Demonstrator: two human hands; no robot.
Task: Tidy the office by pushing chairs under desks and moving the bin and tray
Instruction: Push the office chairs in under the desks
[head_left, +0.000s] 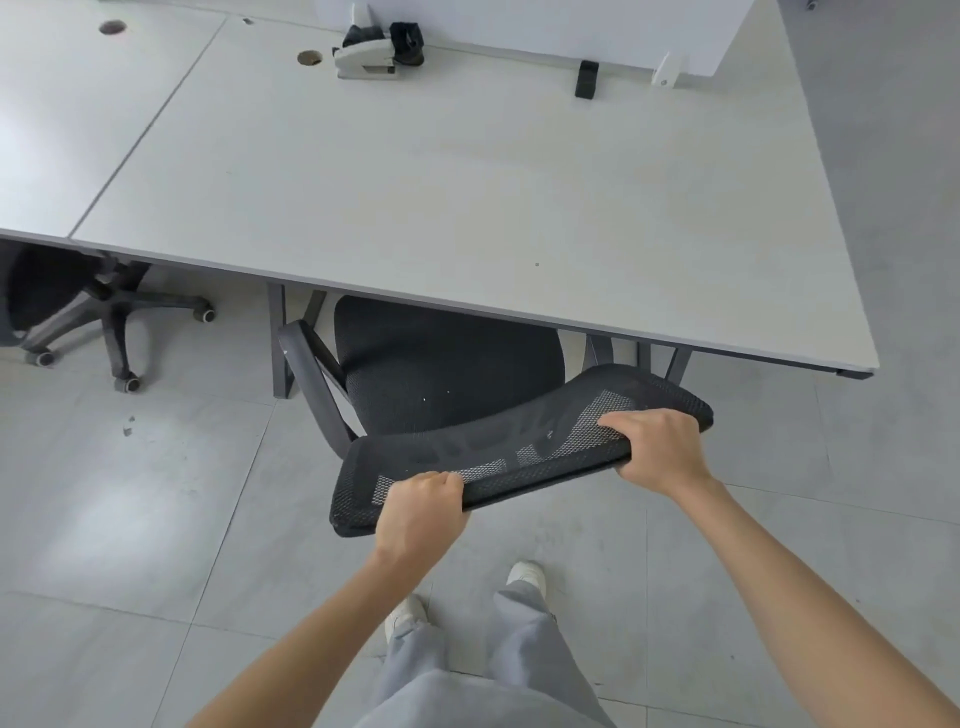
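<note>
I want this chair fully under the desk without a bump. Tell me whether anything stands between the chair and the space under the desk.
Nothing visible blocks it. The chair is already partly under the desk, its seat between the desk legs. The left hand and right hand grip the backrest top. The armrest passes near the left leg; farther under is hidden.
</note>
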